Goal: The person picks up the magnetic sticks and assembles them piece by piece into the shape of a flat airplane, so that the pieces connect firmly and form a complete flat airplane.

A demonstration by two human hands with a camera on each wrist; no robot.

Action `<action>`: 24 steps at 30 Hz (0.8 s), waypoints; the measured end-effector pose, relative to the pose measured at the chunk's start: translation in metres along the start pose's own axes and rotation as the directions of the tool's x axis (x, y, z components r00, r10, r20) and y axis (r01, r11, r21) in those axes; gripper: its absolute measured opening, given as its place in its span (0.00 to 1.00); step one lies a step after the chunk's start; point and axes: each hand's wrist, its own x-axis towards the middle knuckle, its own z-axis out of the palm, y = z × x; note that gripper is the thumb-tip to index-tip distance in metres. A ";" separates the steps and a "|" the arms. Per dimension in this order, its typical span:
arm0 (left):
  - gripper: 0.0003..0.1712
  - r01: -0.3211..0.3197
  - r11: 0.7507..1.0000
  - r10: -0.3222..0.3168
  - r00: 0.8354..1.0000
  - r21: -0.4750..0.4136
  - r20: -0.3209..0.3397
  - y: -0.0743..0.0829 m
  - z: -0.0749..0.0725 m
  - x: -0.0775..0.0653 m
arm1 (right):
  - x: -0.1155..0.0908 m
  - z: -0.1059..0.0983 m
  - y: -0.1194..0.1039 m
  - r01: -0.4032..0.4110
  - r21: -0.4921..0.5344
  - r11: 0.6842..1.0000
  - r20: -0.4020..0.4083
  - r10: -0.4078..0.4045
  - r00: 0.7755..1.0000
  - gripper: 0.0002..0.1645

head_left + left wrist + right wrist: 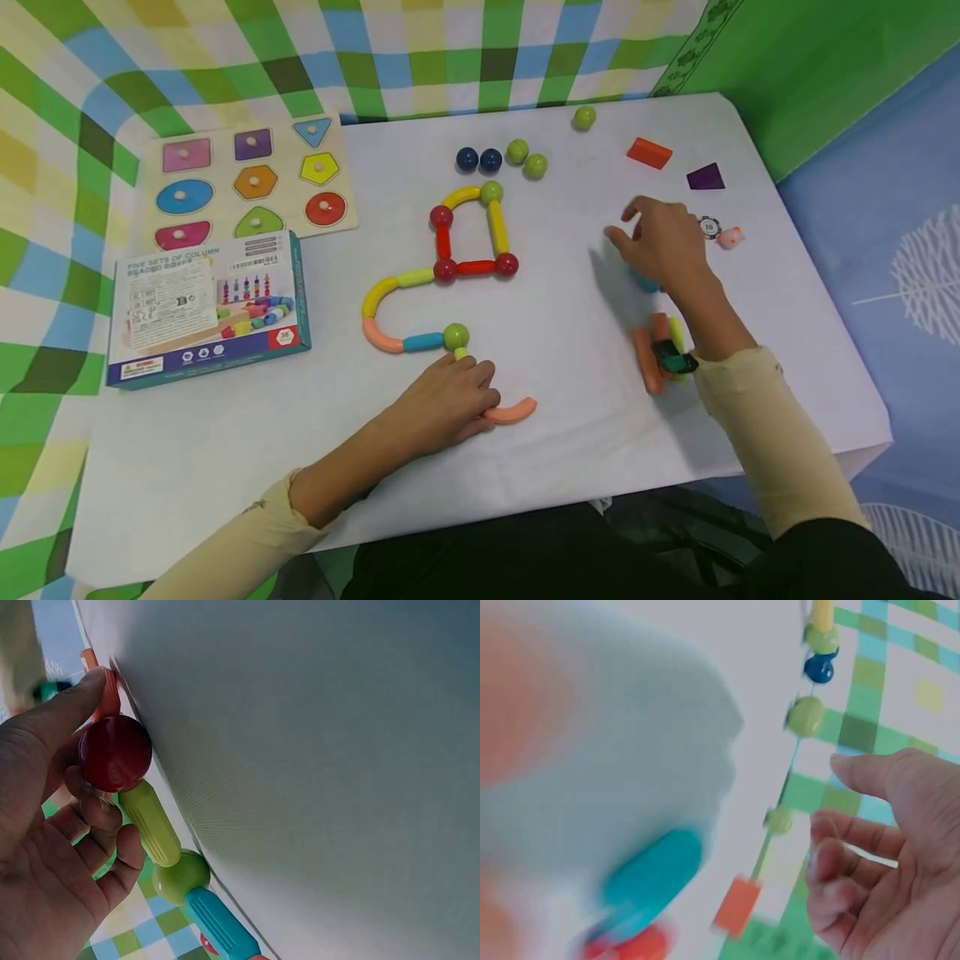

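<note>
My left hand (447, 402) pinches a curved salmon magnetic stick (517, 412) close to its joint with a red ball (116, 754), which the hand hides in the head view. From that ball a lime stick (151, 823) leads to a green ball (456, 336) and a blue stick (423, 342). They belong to a chain of sticks and balls ending in a closed loop, with a red ball (507, 265) at one corner. At the right, my right hand (663, 242) hovers with loosely bent fingers, holding nothing. Below it lies another blue stick (654, 874), partly hidden.
Loose sticks (648, 362) are piled beneath the right wrist. Farther back lie navy balls (491, 160), green balls (536, 166), an orange block (649, 153) and a purple block (706, 177). A shape puzzle board (288, 171) and a boxed toy (210, 312) occupy the left.
</note>
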 end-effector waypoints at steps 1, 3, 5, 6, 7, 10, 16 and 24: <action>0.13 0.002 1.000 -0.002 1.000 -0.001 0.001 0.000 0.001 0.000 | 0.014 -0.001 -0.010 0.016 -0.007 1.000 0.016 -0.016 1.000 0.29; 0.13 0.003 1.000 -0.003 1.000 -0.008 0.005 0.001 0.001 0.000 | 0.043 -0.002 -0.028 0.029 -0.021 0.999 0.066 -0.027 0.997 0.30; 0.13 0.001 1.000 -0.001 1.000 -0.008 0.008 0.002 0.001 0.002 | 0.070 -0.001 -0.043 0.029 -0.056 0.998 0.105 -0.023 0.994 0.32; 0.13 0.000 1.000 0.000 1.000 -0.007 0.008 0.003 0.002 0.003 | 0.081 0.001 -0.049 0.024 -0.071 0.997 0.125 -0.015 0.992 0.33; 0.13 -0.001 1.000 0.001 1.000 -0.007 0.009 0.004 0.002 0.003 | 0.092 0.003 -0.054 0.019 -0.088 0.996 0.143 -0.007 0.990 0.35; 0.13 -0.001 1.000 0.001 1.000 0.002 0.005 0.006 0.003 0.006 | 0.116 0.012 -0.064 0.015 -0.114 0.993 0.170 0.004 0.985 0.37; 0.14 0.005 1.000 -0.005 1.000 0.015 0.006 0.006 0.004 0.006 | 0.130 0.027 -0.066 0.014 -0.111 0.994 0.178 0.006 0.984 0.31; 0.15 0.035 0.999 -0.037 0.999 0.033 0.037 -0.001 0.003 0.001 | 0.069 0.031 -0.067 0.206 -0.077 0.975 0.304 -0.174 0.937 0.28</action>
